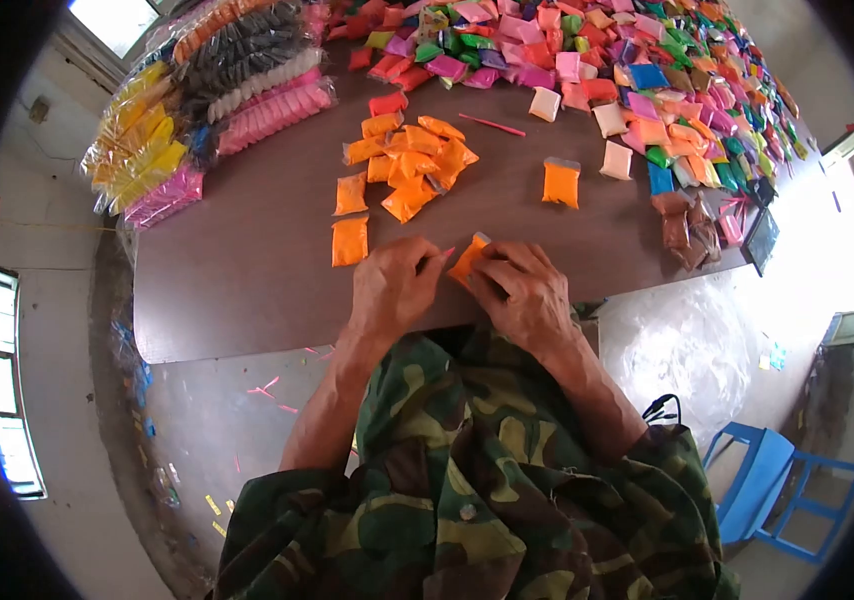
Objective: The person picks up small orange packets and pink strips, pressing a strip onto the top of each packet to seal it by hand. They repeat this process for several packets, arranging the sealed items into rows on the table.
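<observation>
My right hand (527,290) is closed on a small orange packet (467,262), pinching its right side near the table's front edge. My left hand (394,285) is curled just left of it, thumb and fingers pressed together. A small pink strip end (448,252) pokes out at its fingertips; the rest is hidden. Beyond my left hand lie two single orange packets, the nearer one (350,242) flat on the table. A loose pile of orange packets (412,165) sits behind them. Another orange packet (561,184) lies apart to the right.
A large heap of multicoloured packets (567,60) covers the far right of the brown table (247,260). Bundled packets in clear plastic (257,110) fill the far left. Brown packets (682,232) lie near the right edge. A blue stool (757,480) stands at lower right.
</observation>
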A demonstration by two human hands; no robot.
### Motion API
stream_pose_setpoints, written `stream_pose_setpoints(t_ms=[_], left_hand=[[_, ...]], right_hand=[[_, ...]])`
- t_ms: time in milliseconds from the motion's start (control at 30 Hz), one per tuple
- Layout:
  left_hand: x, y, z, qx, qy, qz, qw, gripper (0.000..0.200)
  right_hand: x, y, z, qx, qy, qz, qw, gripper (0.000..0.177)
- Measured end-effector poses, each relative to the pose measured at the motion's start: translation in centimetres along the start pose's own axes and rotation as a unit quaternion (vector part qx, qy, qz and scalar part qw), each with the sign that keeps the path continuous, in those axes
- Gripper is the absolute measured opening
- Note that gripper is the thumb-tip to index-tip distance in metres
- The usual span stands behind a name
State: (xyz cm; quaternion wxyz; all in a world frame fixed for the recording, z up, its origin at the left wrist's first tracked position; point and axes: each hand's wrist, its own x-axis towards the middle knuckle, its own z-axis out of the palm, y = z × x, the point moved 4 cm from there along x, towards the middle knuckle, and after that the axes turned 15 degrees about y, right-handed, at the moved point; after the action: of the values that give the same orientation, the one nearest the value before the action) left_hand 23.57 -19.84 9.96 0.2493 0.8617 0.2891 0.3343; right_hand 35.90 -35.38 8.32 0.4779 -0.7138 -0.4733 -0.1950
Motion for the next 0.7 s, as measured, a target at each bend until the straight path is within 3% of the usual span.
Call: stream_pose_setpoints(t_ms=[100,200,300,400,533,633,700], left_hand=[[-1.6,1.2,0.5,-0.024,0.032,0.043,0.998,0.01],[-1.7,-0.3,0.7,0.07,0.07,0.059,0.993,0.009],[-1.6,-0.9,0.2,0.044,0.051,0.009,0.998,0.009],[-3.4,0.8,0.6,-0.031,0.066,0.041,0.996,0.009],[-3.6,0.1,0.9,0.085,0.085,0.054,0.991,0.01],[-2.4,-0.8,-0.3,0.092,0.079,0.001,0.993,0.009],[-3.5,0.2,0.2,0.045,0.08,0.035,0.995,0.01]], right_hand=[[0.6,-0.6,-0.1,0.007,0.005,0.015,1.0,0.013],[0.1,-0.9,-0.1,-0.007,0.02,0.028,0.999,0.013],[-0.1,-0.5,0.0,0.003,0.03,0.018,0.999,0.014],[0.0,-0.2,0.1,-0.007,0.011,0.028,1.0,0.013],[-0.1,-0.3,0.1,-0.008,0.022,0.039,0.999,0.012],[0.1,-0.4,0.3,-0.012,0.021,0.051,0.998,0.01],[0.0,-0.3,0.3,-0.018,0.019,0.054,0.998,0.009]])
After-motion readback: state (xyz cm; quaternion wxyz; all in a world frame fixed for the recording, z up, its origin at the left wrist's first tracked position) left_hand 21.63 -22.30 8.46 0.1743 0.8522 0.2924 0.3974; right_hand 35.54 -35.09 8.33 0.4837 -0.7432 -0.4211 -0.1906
